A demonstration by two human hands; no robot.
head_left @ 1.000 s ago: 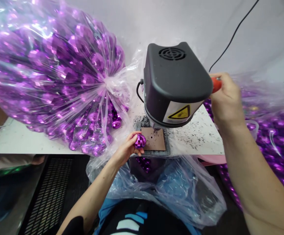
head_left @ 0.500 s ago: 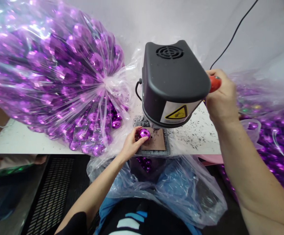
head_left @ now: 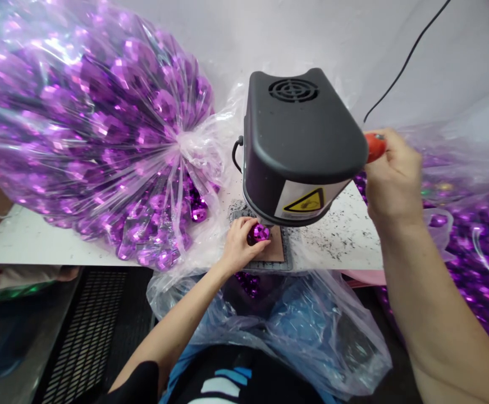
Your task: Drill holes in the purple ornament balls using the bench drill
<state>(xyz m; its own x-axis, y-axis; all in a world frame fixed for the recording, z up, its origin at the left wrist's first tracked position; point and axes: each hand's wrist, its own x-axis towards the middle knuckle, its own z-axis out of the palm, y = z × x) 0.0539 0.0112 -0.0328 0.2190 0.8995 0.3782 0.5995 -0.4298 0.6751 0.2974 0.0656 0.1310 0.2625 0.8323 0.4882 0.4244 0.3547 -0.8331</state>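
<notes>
The left hand (head_left: 240,242) curves low; the right hand (head_left: 396,177), higher, is clenched.

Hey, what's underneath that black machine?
Below the black machine, the left hand holds a shiny purple ball over a brown board, partly visible. The machine's body covers its own underside and the area behind.

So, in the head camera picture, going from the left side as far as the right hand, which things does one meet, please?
Large tied clear bag → left hand holding a faceted purple ball → yellow-and-black warning label → red handle, gripped by the right hand.
</notes>
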